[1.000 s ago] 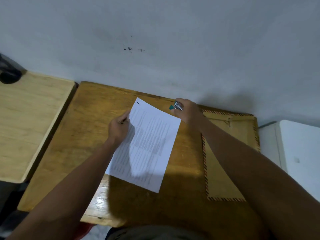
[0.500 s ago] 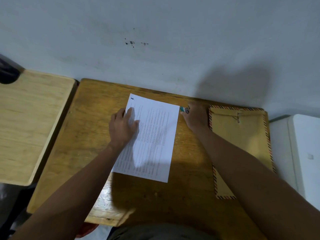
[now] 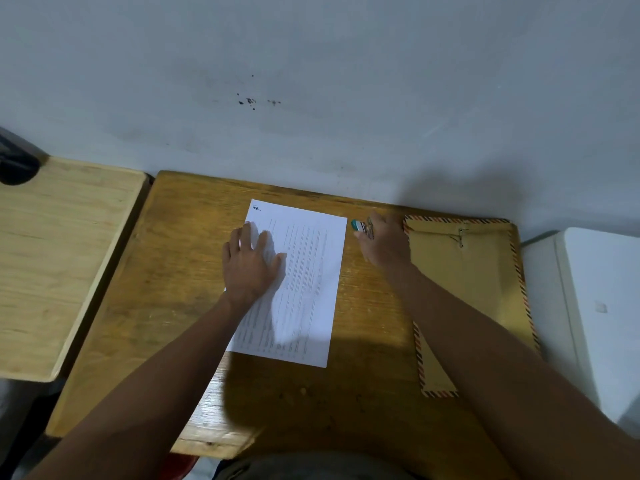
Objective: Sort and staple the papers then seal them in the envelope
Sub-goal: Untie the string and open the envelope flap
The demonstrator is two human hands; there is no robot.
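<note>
On the wooden desk, head view:
Desk (image 3: 166, 306): it is standing against a pale wall (image 3: 346, 81), and I am taking it as the landmark for all places.
Papers (image 3: 304, 289): they are lying flat near the middle of the desk, toward its far edge, with the printed side up and a small dark mark at the far left corner.
Left hand (image 3: 251, 268): it is lying flat on the left part of the papers, and its fingers (image 3: 246, 233) are straight and a little spread, pressing the sheet down to the desk.
Right hand (image 3: 384, 242): it is resting on the desk just right of the papers, and its fingers are curling around a small stapler.
Stapler (image 3: 358, 226): it is showing a teal end and a metal part from the right hand, near the far edge of the desk, just beside the papers' far right corner.
Envelope (image 3: 485, 271): it is lying on the right side of the desk, brown with a striped border; the right forearm is crossing over it.
Second table (image 3: 52, 271): a lighter one is standing left of the desk.
White box (image 3: 606, 306): it is standing right of the desk.
</note>
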